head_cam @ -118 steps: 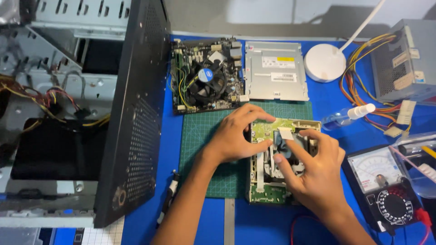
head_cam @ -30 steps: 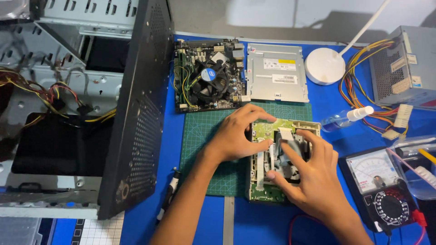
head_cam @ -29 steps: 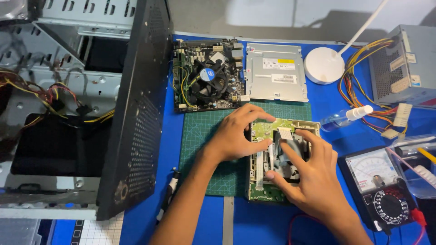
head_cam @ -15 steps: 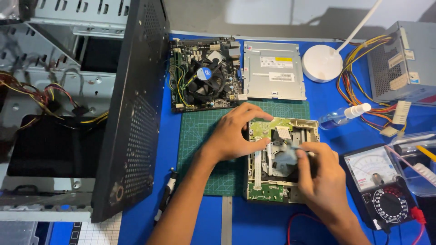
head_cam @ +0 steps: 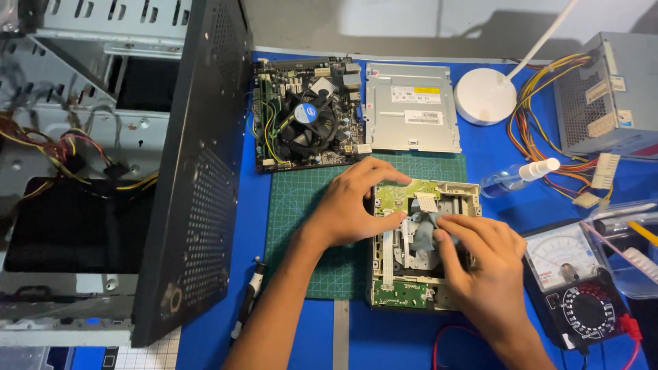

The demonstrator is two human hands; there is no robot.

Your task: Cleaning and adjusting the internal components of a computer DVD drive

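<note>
The opened disc drive lies on the green cutting mat, its metal frame and green circuit board bare. The left hand steadies its edge, fingers spread flat. The right hand pinches a small grey cloth, seemingly wiping the mechanism; the next stroke calls for light, careful pressure

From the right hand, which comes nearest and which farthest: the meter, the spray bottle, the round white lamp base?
From the right hand:
1. Meter, just to its right.
2. Spray bottle, up and to the right.
3. Lamp base, at the mat's far edge.
</note>
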